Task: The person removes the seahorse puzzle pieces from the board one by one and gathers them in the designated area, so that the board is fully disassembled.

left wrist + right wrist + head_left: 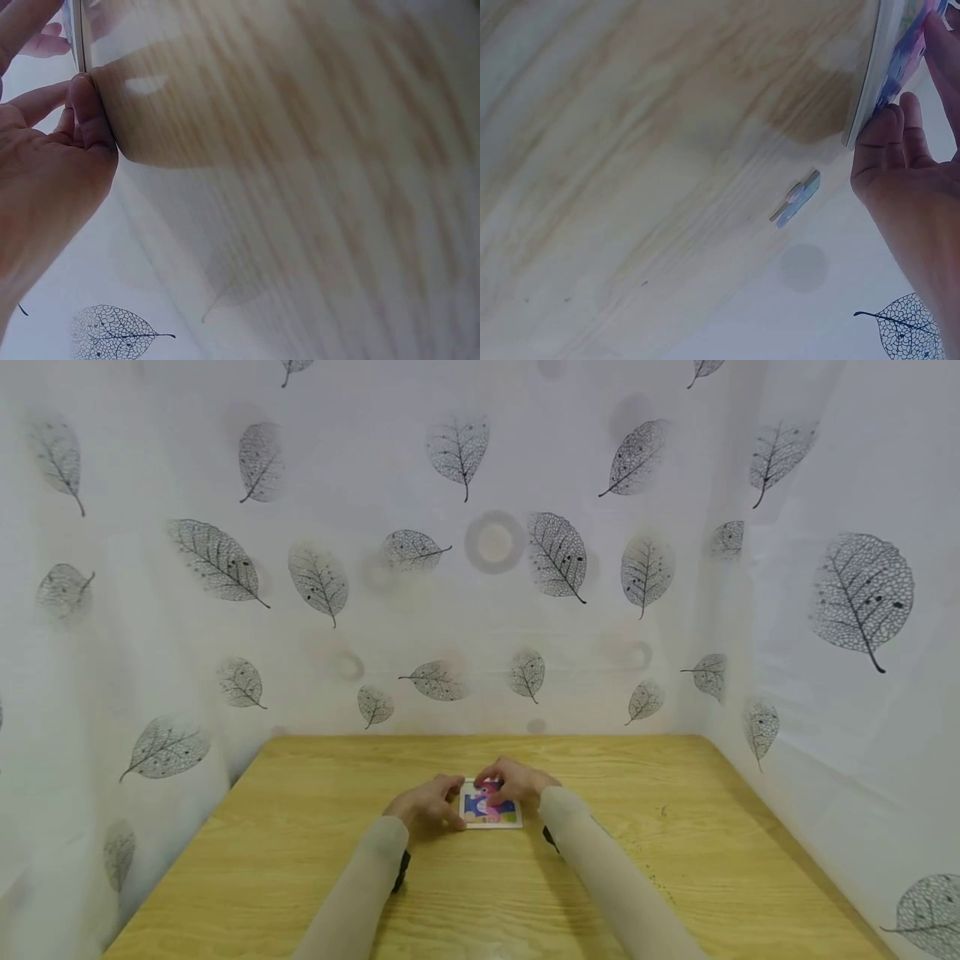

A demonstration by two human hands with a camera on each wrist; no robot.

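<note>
A small square picture puzzle (pixel 471 814) in a white frame lies on the wooden table, showing a pink figure on blue. My left hand (pixel 429 802) holds the frame at its left side, thumb near the lower left corner and fingers near the upper left. From the right, my right hand (pixel 516 779) reaches over the picture, its thumb and fingertips touching the surface. Whether they pinch a piece there is hidden. In the right wrist view, fingers (pixel 874 139) rest at the frame's edge, and a loose blue and pink puzzle piece (pixel 799 199) lies apart on the table.
The light wooden table (pixel 300 860) runs back to a white curtain (pixel 495 635) printed with dark leaves, which also hangs at both sides. A few small dark specks (pixel 660 881) mark the tabletop right of my right forearm.
</note>
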